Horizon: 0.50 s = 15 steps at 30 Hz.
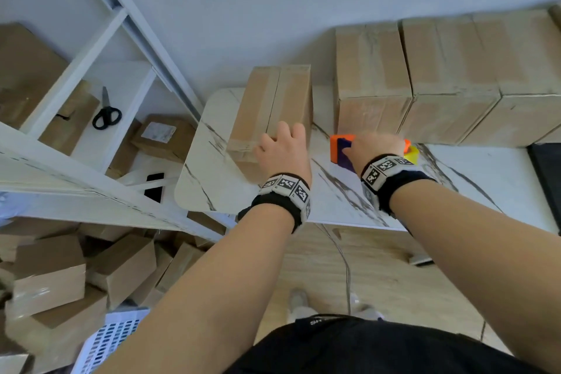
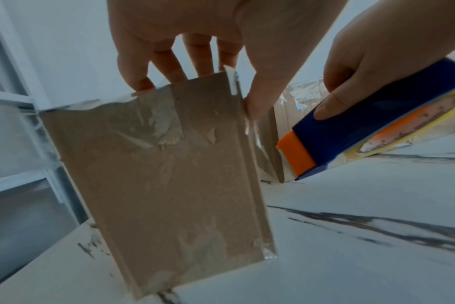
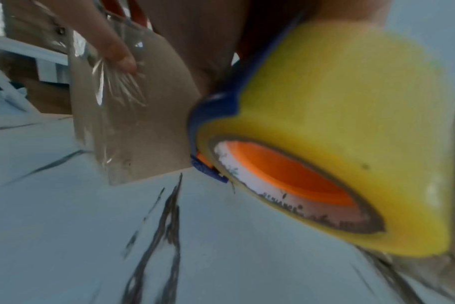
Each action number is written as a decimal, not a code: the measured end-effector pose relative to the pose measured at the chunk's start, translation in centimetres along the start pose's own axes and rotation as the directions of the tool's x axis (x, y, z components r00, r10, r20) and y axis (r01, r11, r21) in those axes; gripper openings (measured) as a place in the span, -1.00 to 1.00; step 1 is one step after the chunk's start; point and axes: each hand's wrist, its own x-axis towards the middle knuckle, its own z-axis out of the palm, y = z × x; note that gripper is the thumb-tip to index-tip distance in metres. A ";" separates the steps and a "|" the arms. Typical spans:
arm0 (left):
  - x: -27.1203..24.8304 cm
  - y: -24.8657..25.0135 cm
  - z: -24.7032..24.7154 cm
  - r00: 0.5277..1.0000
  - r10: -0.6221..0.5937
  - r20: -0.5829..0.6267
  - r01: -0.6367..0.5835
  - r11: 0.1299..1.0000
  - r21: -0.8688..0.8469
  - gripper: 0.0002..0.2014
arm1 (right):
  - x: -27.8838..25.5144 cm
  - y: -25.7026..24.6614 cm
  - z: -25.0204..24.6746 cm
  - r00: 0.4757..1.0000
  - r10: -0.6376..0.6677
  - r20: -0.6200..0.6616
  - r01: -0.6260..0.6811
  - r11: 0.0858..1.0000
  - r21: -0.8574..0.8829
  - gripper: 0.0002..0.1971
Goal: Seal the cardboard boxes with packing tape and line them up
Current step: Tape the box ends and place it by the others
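A small cardboard box stands on the white marble table, with clear tape over its near face. My left hand grips its near top corner: fingers lie over the top edge and the thumb presses the right side. Just to the right, my right hand holds a blue and orange tape dispenser with a yellow roll of tape, low over the table and close to the box. Taped boxes form a row along the wall at the back right.
A white shelf rack stands on the left with scissors on a shelf. Loose boxes and a white basket lie on the floor below. A dark object sits at the table's right edge.
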 end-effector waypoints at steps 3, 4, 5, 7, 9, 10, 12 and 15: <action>0.0 -1.0 0.4 0.999 0.043 -0.032 -0.044 0.999 -0.026 -0.73 | 0.3 0.0 1.8 0.997 0.067 0.035 -0.068 0.998 0.007 -0.71; 0.1 -1.4 0.4 0.997 0.054 -0.047 -0.056 0.998 -0.040 -0.72 | 0.2 0.0 2.5 0.995 0.080 0.055 -0.081 0.997 0.008 -0.72; 0.1 -1.9 0.4 0.997 0.068 -0.035 -0.071 0.996 -0.061 -0.69 | 0.1 -0.1 3.1 0.994 0.083 0.069 -0.084 0.996 0.016 -0.75; 0.1 -3.0 0.4 0.995 0.097 0.038 -0.090 0.984 -0.154 -0.54 | -0.1 -0.3 4.1 0.992 0.083 0.096 -0.087 0.995 0.042 -0.78; 0.0 -4.5 0.1 0.988 0.139 0.069 -0.111 0.943 -0.314 -0.38 | -0.4 -0.6 4.8 0.989 0.086 0.117 -0.095 0.993 0.076 -0.75; -0.1 -5.4 0.0 0.984 0.166 0.071 -0.128 0.918 -0.375 -0.34 | -0.5 -0.8 5.1 0.988 0.090 0.128 -0.100 0.992 0.083 -0.75; -0.3 -7.1 -0.2 0.979 0.194 0.058 -0.162 0.923 -0.349 -0.25 | -0.8 -1.0 5.8 0.983 0.104 0.153 -0.117 0.991 0.073 -0.77; -0.1 -9.6 0.1 0.994 0.064 0.084 -0.044 0.974 -0.222 -0.06 | -1.3 -1.3 6.2 0.978 0.135 0.157 -0.149 0.986 0.078 -0.75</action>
